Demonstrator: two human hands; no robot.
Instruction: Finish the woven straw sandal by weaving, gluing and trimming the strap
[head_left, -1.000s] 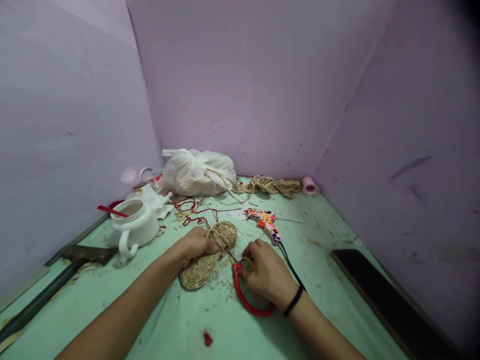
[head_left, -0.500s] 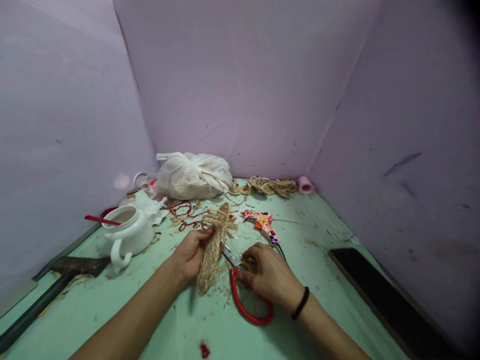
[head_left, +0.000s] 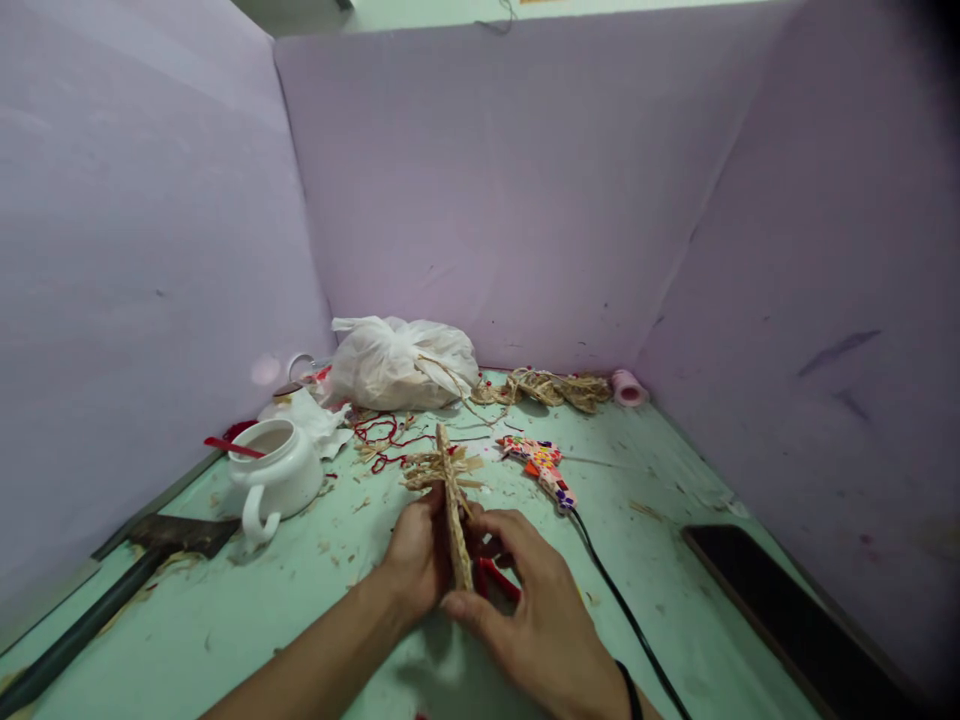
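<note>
A flat woven straw piece (head_left: 456, 530) with loose strands sticking out near its far end stands edge-on in front of me. My left hand (head_left: 416, 550) grips it from the left, fingers closed around its side. My right hand (head_left: 532, 590) is closed on its near part from the right, thumb at the lower end. Between the thumb and fingers of my right hand the red handle of the scissors (head_left: 501, 580) shows. Most of the scissors is hidden, and whether they lie on the table or touch the hand is unclear.
A white pot (head_left: 281, 475) with a red stick and a hatchet (head_left: 161, 545) are on the left. A tied plastic bag (head_left: 405, 365), straw pieces (head_left: 559, 388) and a pink spool (head_left: 628, 388) line the back. A patterned corded tool (head_left: 536, 465) and a phone (head_left: 772, 600) are right.
My right hand has shifted from the scissors to the woven straw piece. The piece has turned from its broad face to its edge, and the view has tipped up slightly.
</note>
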